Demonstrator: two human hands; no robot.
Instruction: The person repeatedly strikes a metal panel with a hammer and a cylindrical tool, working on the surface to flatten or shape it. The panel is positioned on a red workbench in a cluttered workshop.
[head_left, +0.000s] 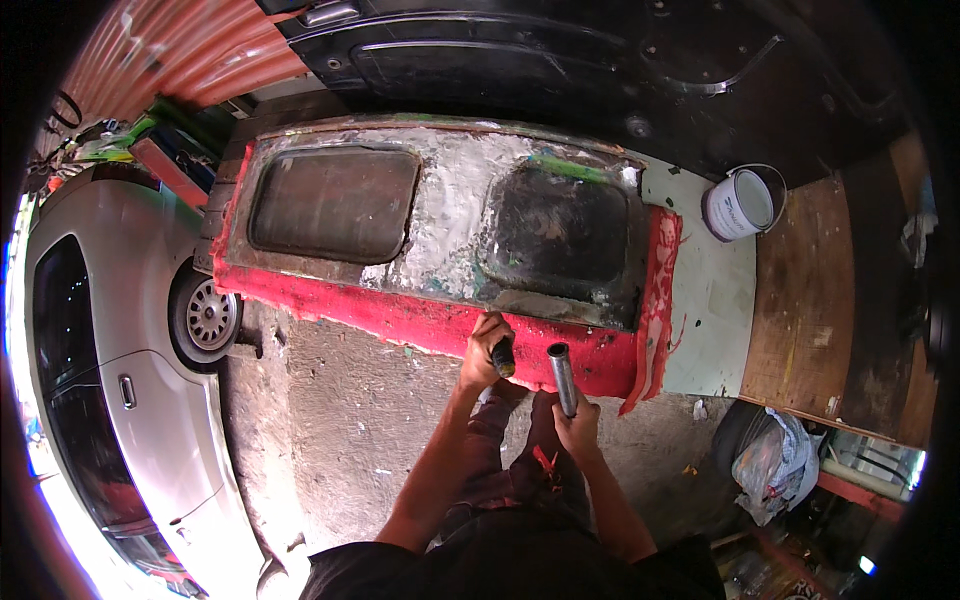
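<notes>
A long moulded panel (450, 215) with two rounded recesses lies on a work surface; its near edge is coated red (400, 320) and its middle is patched white and green. My left hand (485, 350) grips a dark-handled tool (503, 358) against the red edge. My right hand (578, 425) holds a grey metal tube (562, 375) upright just right of it, in front of the red edge.
A white bucket (742, 203) stands on the pale board (712, 300) to the right. A wooden board (805, 300) lies further right, with a plastic bag (772, 460) below it. A silver car (120, 370) is parked at left. A black vehicle body panel (560, 60) hangs above.
</notes>
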